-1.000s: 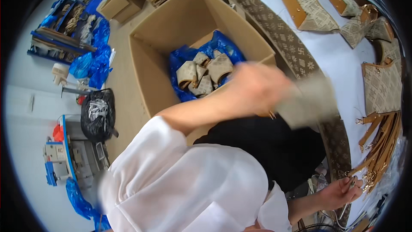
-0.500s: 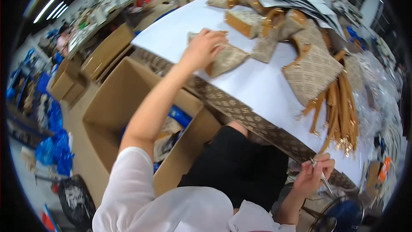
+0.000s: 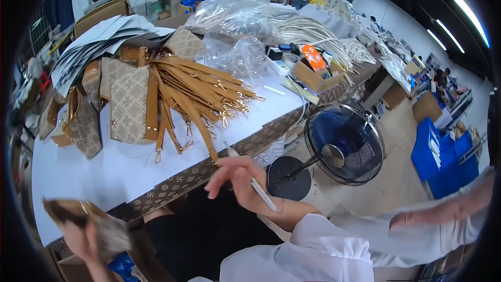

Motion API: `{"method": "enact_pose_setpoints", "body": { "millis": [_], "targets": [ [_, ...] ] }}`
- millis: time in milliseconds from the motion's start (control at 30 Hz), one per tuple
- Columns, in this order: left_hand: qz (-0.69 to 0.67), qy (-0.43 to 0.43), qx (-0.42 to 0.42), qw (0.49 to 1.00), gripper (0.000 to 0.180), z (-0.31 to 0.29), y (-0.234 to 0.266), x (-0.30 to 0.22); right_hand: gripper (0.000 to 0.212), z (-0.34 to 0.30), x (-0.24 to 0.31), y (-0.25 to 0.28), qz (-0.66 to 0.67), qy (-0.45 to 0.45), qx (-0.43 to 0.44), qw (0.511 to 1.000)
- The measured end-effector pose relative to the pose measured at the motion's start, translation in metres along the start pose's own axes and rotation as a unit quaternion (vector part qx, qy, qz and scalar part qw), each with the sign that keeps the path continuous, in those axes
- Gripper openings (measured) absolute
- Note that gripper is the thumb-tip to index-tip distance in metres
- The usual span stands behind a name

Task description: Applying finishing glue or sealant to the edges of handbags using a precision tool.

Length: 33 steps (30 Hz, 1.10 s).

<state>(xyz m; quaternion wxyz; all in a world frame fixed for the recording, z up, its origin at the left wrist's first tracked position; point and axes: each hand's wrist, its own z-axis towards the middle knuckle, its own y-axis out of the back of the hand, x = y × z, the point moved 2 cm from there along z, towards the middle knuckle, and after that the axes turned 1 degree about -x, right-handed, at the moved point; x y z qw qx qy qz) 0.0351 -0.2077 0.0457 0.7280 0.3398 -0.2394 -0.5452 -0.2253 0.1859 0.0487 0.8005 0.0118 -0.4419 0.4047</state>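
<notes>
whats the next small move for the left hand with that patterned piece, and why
Probably bring the left hand up and lay the patterned piece on the bare white table. The piece sits blurred at the table's near edge, while the right hand holds a white pen near the brown straps.

Bare tabletop before strap pile

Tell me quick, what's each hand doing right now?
Left hand: closed on a patterned bag piece, blurred.
Right hand: holding a thin white pen, fingers loosely open.
</notes>
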Motion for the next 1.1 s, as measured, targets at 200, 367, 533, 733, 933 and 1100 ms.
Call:
{"method": "enact_pose_setpoints", "body": {
  "millis": [200,367,533,733,933,1100],
  "targets": [
    [-0.100,-0.223,-0.022,0.969,0.050,-0.131,-0.054,-0.186,0.006,-0.002,-0.047,-0.039,-0.097,0.030,0.116,0.988],
    [-0.209,-0.069,0.044,0.974,0.028,-0.114,-0.034,-0.207,0.022,-0.034,-0.099,-0.083,-0.069,-0.053,0.201,0.976],
    [-0.251,0.259,-0.199,0.911,0.042,-0.052,-0.026,-0.217,0.044,-0.053,-0.092,-0.099,-0.151,-0.038,0.270,0.950],
    [-0.381,0.269,0.091,0.880,0.072,-0.066,-0.008,-0.185,0.044,-0.059,-0.101,-0.088,-0.167,-0.051,0.285,0.943],
    [-0.357,0.325,0.018,0.876,0.028,-0.100,-0.019,-0.154,0.026,-0.069,-0.129,-0.095,0.125,-0.409,0.192,0.883],
    [-0.434,0.258,0.070,0.860,0.029,-0.073,-0.059,-0.169,0.008,-0.066,-0.139,-0.092,-0.115,-0.096,0.285,0.947]
  ]
}}
